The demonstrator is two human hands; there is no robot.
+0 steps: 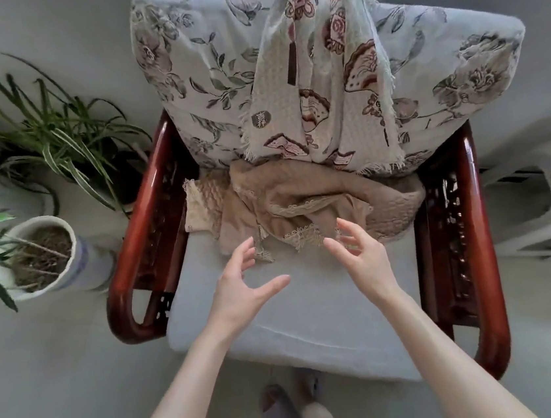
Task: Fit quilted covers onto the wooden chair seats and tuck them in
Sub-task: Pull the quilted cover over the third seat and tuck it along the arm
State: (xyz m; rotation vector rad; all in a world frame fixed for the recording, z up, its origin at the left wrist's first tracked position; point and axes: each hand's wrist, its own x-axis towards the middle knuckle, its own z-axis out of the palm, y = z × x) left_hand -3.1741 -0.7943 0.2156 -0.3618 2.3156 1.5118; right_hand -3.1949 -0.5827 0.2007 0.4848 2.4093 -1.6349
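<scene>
A beige quilted cover [304,202] lies crumpled at the back of the pale seat cushion [297,323] of a red-brown wooden armchair [138,224]. Its fringed edge faces me. My left hand [241,281] hovers just in front of that edge with fingers spread and holds nothing. My right hand [361,250] hovers beside it, fingers loosely curved, also empty, its fingertips close to the fringe. A floral back cushion [189,64] leans against the chair back, and a patterned fringed throw [319,93] hangs down over it.
Two potted plants [53,138] stand on the floor left of the chair, one in a white pot [46,255]. A white appliance [541,206] sits to the right. My slippered feet [289,403] are at the chair's front edge.
</scene>
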